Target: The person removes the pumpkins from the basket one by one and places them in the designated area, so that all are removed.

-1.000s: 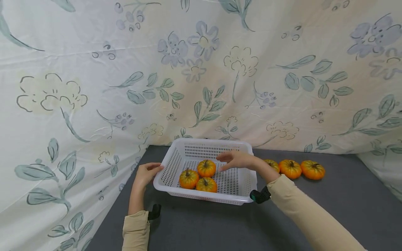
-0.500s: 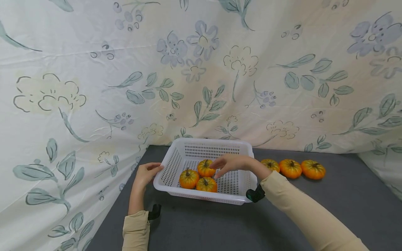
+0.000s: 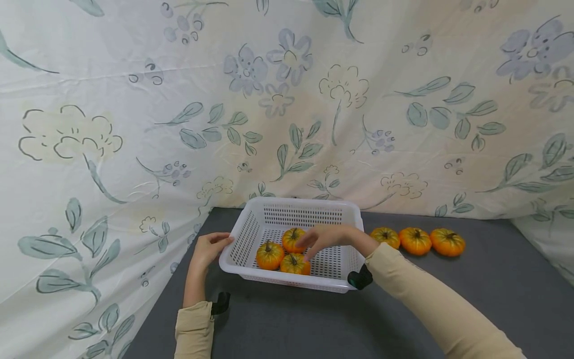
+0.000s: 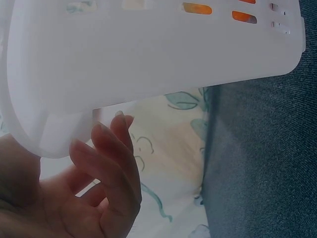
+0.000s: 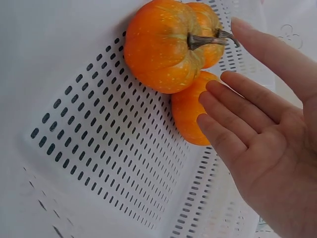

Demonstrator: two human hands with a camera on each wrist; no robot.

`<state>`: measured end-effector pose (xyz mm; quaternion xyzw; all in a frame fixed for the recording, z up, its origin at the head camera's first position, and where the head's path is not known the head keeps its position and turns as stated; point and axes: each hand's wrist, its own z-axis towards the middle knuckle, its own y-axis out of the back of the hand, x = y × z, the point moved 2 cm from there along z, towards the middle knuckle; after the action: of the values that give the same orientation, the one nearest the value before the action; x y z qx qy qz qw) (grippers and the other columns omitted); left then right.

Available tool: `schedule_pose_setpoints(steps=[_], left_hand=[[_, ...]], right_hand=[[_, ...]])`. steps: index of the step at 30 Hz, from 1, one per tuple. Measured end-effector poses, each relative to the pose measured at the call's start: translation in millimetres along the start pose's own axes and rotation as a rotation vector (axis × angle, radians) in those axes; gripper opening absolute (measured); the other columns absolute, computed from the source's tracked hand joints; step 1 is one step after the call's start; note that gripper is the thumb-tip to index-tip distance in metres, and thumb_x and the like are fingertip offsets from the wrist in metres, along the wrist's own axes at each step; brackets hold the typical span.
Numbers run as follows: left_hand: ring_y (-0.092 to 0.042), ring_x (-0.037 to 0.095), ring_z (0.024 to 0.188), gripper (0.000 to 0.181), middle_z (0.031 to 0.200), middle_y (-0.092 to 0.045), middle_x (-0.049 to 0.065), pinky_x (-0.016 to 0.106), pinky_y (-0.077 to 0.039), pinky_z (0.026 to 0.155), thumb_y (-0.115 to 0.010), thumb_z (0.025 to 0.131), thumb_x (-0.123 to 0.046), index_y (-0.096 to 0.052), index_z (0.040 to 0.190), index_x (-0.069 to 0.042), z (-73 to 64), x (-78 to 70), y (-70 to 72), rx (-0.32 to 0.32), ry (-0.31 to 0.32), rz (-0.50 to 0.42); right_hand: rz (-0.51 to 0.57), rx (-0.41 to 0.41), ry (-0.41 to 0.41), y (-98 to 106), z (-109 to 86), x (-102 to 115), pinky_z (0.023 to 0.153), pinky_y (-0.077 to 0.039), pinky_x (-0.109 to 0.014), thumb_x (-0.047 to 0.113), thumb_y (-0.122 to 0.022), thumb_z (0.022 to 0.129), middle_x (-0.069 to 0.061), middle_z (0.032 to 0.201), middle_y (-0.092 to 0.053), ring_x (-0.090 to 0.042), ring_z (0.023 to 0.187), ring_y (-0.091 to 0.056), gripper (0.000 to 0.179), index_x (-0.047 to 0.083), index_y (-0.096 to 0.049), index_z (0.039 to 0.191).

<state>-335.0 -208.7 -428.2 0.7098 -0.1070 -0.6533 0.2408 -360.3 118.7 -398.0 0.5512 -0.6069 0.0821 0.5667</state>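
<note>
A white perforated plastic basket stands on the dark tabletop with three small orange pumpkins inside: one at the left, one behind and one in front. At the basket's left end my left hand holds the rim, thumb on top; its curled fingers show below the rim in the left wrist view. My right hand hovers inside the basket, fingers extended, nothing in it. Its fingertips are close beside the pumpkins, overlapping the rear one in the head view. Pumpkin stems point toward its thumb.
To the basket's right, three more pumpkins line up on the table: one nearest the basket, one in the middle and one at the far right. A floral cloth hangs behind and along the left side.
My right hand has moved left and slightly lower, toward the pumpkins in the basket. My left hand, the basket and the pumpkins have stayed in place.
</note>
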Motion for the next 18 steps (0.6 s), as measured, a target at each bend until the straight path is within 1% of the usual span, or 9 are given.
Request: schedule_pose_setpoints(steps=[3,7,10,18], left_hand=[[-0.066,0.011,0.077,0.041,0.117,-0.068,0.023,0.031,-0.055,0.067,-0.066,0.092,-0.025,-0.063,0.124,0.001,0.1,0.4,0.2,0.000,0.000,-0.002],[-0.066,0.011,0.078,0.042,0.117,-0.067,0.024,0.033,-0.056,0.068,-0.066,0.092,-0.025,-0.063,0.125,0.001,0.1,0.4,0.1,0.001,0.000,0.001],[-0.066,0.011,0.078,0.042,0.118,-0.067,0.024,0.034,-0.056,0.069,-0.066,0.092,-0.025,-0.063,0.125,0.000,0.1,0.4,0.1,0.001,0.003,0.003],[-0.067,0.011,0.078,0.041,0.118,-0.067,0.023,0.034,-0.056,0.069,-0.066,0.092,-0.025,-0.063,0.125,0.000,0.9,1.1,0.1,0.004,0.008,-0.002]], right_hand=[[-0.008,0.022,-0.011,-1,3.1,0,0.110,-0.040,-0.045,0.019,-0.067,0.091,-0.014,0.145,-0.052,-0.029,0.136,-0.048,0.055,0.002,-0.050,0.141],[0.001,0.046,-0.047,-3,6.6,1,0.112,-0.039,-0.045,0.020,-0.068,0.091,-0.012,0.146,-0.051,-0.027,0.138,-0.046,0.057,0.003,-0.049,0.142],[0.003,0.047,-0.073,-3,9.3,0,0.112,-0.039,-0.044,0.022,-0.069,0.089,-0.009,0.146,-0.052,-0.025,0.137,-0.047,0.058,0.005,-0.050,0.142],[-0.013,0.041,-0.105,-5,14.0,1,0.111,-0.040,-0.044,0.024,-0.073,0.086,-0.007,0.144,-0.054,-0.025,0.135,-0.049,0.059,0.009,-0.053,0.140]])
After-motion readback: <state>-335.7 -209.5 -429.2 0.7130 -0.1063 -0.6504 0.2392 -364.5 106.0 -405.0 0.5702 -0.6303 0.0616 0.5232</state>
